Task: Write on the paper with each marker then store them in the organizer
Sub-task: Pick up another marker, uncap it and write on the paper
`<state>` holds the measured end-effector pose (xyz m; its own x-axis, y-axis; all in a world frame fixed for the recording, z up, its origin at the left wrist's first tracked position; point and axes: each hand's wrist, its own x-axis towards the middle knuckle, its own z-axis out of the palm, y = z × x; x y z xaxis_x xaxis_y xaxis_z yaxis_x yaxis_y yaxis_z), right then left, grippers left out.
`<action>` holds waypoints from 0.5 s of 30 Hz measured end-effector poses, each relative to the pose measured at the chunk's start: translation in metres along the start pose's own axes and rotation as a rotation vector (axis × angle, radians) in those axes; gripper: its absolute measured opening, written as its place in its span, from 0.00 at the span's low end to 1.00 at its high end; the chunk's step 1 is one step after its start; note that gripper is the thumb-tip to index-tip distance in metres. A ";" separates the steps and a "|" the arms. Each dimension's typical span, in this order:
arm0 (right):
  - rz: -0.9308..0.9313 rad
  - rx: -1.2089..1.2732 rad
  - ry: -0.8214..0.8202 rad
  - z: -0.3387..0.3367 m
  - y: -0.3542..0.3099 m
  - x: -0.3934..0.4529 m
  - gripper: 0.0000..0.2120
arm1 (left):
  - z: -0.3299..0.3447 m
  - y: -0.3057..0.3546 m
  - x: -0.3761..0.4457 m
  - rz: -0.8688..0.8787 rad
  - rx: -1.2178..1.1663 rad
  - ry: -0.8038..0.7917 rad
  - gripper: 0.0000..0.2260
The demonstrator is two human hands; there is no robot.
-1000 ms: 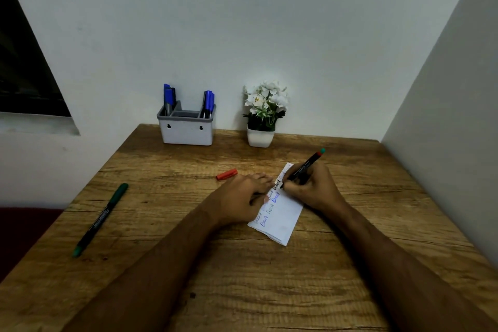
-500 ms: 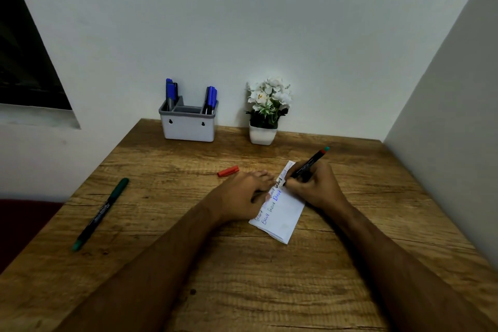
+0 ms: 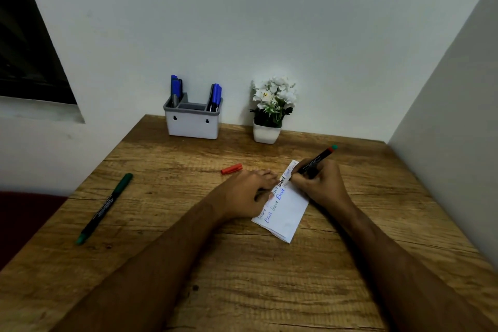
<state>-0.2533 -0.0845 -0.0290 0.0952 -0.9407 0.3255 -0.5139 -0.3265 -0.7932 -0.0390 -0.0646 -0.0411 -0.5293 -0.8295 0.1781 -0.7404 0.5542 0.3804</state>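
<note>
We see the right hand (image 3: 322,186) closed around a black marker (image 3: 315,161), its tip down on the far end of the folded paper (image 3: 287,210). The left hand (image 3: 249,194) lies flat, fingers together, pressing the paper's left edge against the wooden table (image 3: 242,277). A red cap (image 3: 231,169) rests just beyond that hand. A green marker (image 3: 105,207) lies well apart at the left. The organizer (image 3: 192,124) with blue markers (image 3: 215,94) stands by the wall, near a potted plant (image 3: 272,110).
</note>
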 end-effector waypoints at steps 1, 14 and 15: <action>-0.004 -0.002 -0.005 0.000 0.000 0.000 0.04 | 0.000 0.000 0.000 0.002 -0.002 0.003 0.22; 0.023 -0.014 0.000 0.001 0.003 0.001 0.04 | 0.001 -0.001 0.000 0.003 -0.014 -0.007 0.22; 0.025 -0.010 -0.002 0.001 0.003 0.001 0.04 | 0.001 -0.001 0.000 0.004 -0.010 -0.005 0.22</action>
<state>-0.2537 -0.0868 -0.0314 0.0840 -0.9489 0.3041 -0.5247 -0.3016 -0.7961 -0.0387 -0.0654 -0.0419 -0.5348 -0.8267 0.1748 -0.7338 0.5569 0.3891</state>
